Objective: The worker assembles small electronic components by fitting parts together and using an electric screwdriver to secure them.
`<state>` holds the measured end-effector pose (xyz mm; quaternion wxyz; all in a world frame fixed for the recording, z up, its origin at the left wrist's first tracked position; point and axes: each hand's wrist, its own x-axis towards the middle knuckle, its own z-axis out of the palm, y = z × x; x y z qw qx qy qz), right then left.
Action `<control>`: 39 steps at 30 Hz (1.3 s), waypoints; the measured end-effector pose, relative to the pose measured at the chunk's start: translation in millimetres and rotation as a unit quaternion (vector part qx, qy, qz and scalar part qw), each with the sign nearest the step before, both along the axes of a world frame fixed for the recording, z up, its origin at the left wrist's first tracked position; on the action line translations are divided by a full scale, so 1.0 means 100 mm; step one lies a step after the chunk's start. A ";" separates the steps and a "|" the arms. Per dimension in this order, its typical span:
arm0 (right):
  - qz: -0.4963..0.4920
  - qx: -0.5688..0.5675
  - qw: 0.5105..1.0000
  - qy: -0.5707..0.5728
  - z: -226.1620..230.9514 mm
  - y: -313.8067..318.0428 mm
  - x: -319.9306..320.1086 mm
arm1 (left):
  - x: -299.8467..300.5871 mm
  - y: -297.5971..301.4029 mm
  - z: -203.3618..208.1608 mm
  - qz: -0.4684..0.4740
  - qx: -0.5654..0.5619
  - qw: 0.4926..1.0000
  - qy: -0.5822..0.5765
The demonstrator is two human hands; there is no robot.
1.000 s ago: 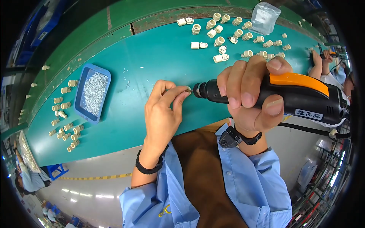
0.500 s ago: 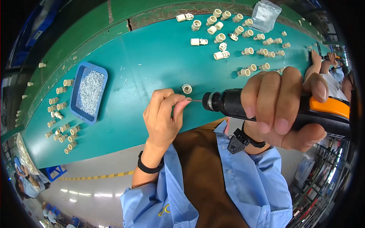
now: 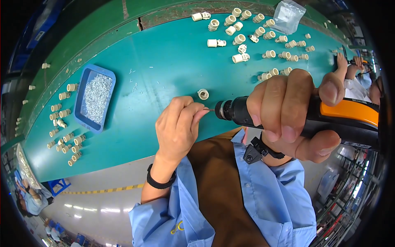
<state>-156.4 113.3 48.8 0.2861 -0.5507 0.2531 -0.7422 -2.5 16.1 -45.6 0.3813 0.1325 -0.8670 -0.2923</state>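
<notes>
A green workbench (image 3: 127, 148) is stretching across the view, and over its near right edge a black electric screwdriver (image 3: 319, 123) with an orange lever is lying almost level, its nose pointing left. The right hand (image 3: 284, 109) is gripping it, fingers wrapping over the body and thumb bracing below. Facing it, the left hand (image 3: 179, 129) is pinching, thumb and fingertips meeting on the end of the thin bit (image 3: 211, 110); whether a small piece is hiding in there too, I can't tell.

Off to the left, a blue tray (image 3: 87, 122) is resting on the bench. At the far right a clear plastic bag (image 3: 289, 17) is lying beside scattered cream sockets (image 3: 239, 39), while more cream sockets (image 3: 65, 113) are clustering left of the tray. One lone socket (image 3: 203, 94) is sitting mouth up just beyond the left fingertips. Small silvery metal pieces (image 3: 98, 96) are heaping in the tray, and a few loose slivers (image 3: 135, 87) are lying between tray and lone socket.
</notes>
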 end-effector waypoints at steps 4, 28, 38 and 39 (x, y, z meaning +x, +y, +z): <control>-0.013 0.006 1.000 0.010 0.02 0.02 0.01 | 0.01 0.02 0.02 -0.015 0.005 1.000 -0.015; -0.221 0.147 0.964 -0.033 0.16 0.07 0.30 | 0.03 0.21 0.04 0.013 0.048 0.999 0.005; -0.198 0.120 0.973 -0.017 0.05 0.00 0.16 | -0.20 0.14 -0.19 0.065 0.182 0.979 0.069; -0.198 0.120 0.973 -0.009 0.04 -0.02 0.17 | -0.21 0.14 -0.21 0.064 0.159 0.983 0.065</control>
